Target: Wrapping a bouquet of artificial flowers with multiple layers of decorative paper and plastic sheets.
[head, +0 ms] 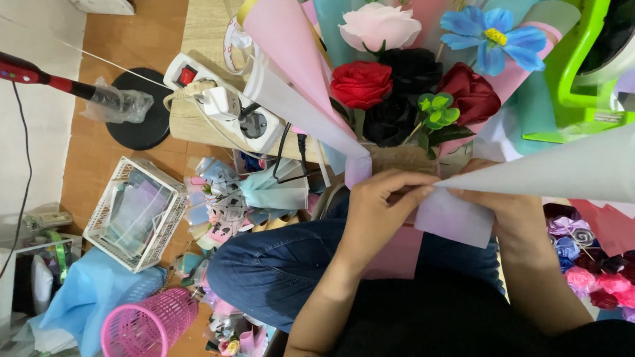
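From the head camera I judge the bouquet (405, 77) to be well along: the flowers are already bunched and most of the wrapping stands around them, while the wrapping at the base looks unfinished and I see no ribbon tied there. It stands in the middle of the view, just beyond my knees, its base at my hands and its far side against the edge of the table (207, 27). My left hand (382, 211) is curled with its fingers pinched on the upper edge of a lilac paper sheet (452, 219) at the base; my right hand (505, 200) is largely hidden behind that sheet and a pale paper cone (577, 166) that sweeps off to the right, so I cannot tell how far it is closed, though it seems to steady the base. The bouquet itself looks full: a pale pink rose (379, 25) at the far side, a red rose (360, 84) and a darker red one (469, 92) nearer, black blooms between them, a blue flower (492, 39) to the right and a small green sprig (436, 111). Pink, teal and white paper cones fan around them. A white power strip (220, 97) lies on the table to the left, a white wire basket (132, 213) and a pink mesh bin (143, 332) sit on the floor, and loose fabric roses (602, 274) pile up at the right.
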